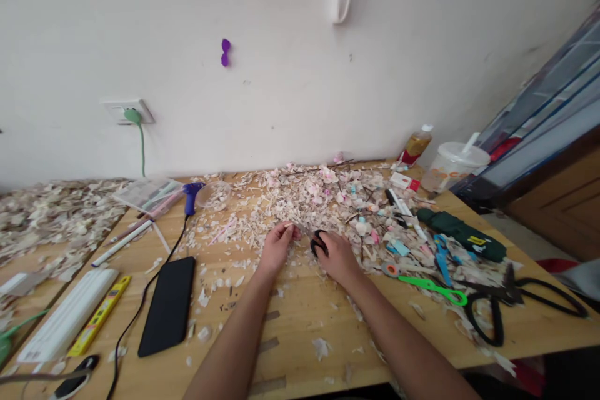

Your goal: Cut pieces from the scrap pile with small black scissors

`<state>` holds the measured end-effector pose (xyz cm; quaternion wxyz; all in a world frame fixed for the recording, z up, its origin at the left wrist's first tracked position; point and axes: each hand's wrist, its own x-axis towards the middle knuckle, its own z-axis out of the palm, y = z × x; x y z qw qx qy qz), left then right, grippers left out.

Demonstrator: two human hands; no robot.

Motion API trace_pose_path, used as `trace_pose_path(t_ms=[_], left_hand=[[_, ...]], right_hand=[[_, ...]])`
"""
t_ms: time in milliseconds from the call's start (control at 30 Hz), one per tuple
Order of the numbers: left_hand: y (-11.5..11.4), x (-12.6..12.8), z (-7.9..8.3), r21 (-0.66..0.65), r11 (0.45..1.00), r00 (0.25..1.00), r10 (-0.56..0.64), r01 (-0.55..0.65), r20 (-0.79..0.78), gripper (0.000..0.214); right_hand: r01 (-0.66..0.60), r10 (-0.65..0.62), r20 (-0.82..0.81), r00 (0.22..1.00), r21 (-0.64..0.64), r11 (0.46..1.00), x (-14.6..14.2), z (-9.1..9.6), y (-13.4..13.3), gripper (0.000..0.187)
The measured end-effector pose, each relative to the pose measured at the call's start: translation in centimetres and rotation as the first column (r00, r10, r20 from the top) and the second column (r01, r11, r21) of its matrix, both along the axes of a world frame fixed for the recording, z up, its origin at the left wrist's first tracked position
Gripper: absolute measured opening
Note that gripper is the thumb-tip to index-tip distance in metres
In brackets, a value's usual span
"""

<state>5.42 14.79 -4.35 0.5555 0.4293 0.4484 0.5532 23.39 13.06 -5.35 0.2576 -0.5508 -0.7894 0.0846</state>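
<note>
My left hand (276, 247) is closed in a pinch on a small pale piece (289, 224), which looks like a petal or shell flake and is mostly hidden by my fingers. Close by on its right, my right hand (338, 256) grips a pair of scissors (319, 244) by the black handles, with the blades toward my left fingers. A dense litter of pale flakes (285, 200) spreads in front of both hands. Among it, beyond the hands, lie pink blossoms (323, 182) and thin dark twigs.
Right: green-handled tool (431, 287), blue scissors (441, 259), large black scissors (497, 300), dark green umbrella (464, 234), lidded cup (454, 165) and bottle (416, 145). Left: black phone (167, 306), blue glue gun (191, 197) with its cord, yellow packet (100, 315) and white sticks (70, 312).
</note>
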Motion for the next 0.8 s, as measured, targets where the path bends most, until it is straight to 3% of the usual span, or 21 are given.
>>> trace_pose_path(t_ms=[233, 467, 633, 800], left_hand=[[0.0, -0.1, -0.1, -0.011, 1.0, 0.988, 0.031, -0.029, 0.151, 0.033], [0.1, -0.4, 0.3, -0.021, 0.987, 0.98, 0.162, -0.16, 0.115, 0.029], [-0.7, 0.2, 0.7, 0.016, 1.0, 0.996, -0.01, 0.011, -0.084, 0.021], [-1.5, 0.9, 1.1, 0.09, 0.981, 0.94, -0.137, 0.172, -0.311, 0.014]], right_hand=[[-0.019, 0.019, -0.009, 1.0, -0.021, 1.0, 0.1, -0.2, 0.2, 0.011], [-0.004, 0.01, -0.109, 0.994, 0.06, 0.998, -0.1, 0.6, -0.2, 0.023], [-0.07, 0.084, -0.488, 0.869, 0.047, 0.996, -0.2, 1.3, -0.5, 0.023], [-0.127, 0.046, -0.603, 0.796, -0.093, 0.988, -0.2, 0.2, -0.3, 0.018]])
